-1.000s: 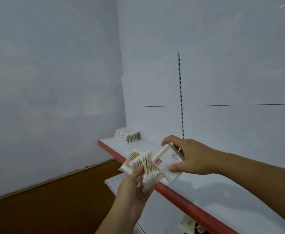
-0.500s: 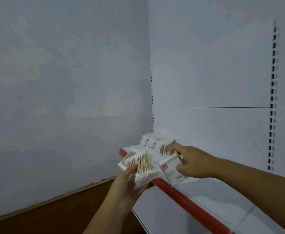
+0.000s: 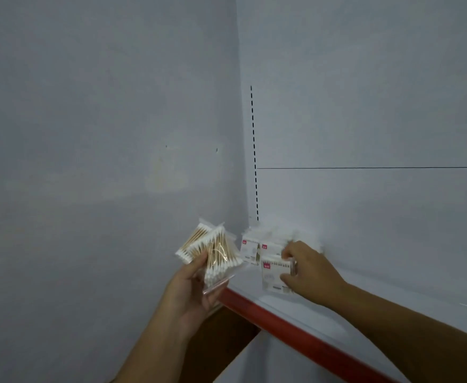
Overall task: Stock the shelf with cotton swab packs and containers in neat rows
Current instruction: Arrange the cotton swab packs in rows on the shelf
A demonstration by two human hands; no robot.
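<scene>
My left hand [image 3: 192, 291] grips a fan of clear cotton swab packs [image 3: 211, 254] with wooden sticks, held up just left of the shelf's end. My right hand [image 3: 308, 272] holds a single white-labelled swab pack [image 3: 274, 275] upright on the white shelf [image 3: 365, 308], thumb below and fingers over its top. Directly behind it, in the shelf's back left corner, stand several more white-labelled packs [image 3: 251, 248], partly hidden by my hand.
The shelf has a red front edge [image 3: 290, 327] running down to the right. A grey wall [image 3: 102, 161] closes the left side, and a white back panel with a slotted upright [image 3: 254, 153] rises behind. Brown floor shows below.
My right hand has carried its pack from above the red edge onto the shelf, in front of the stocked packs. The view has swung left and nearer to the corner.
</scene>
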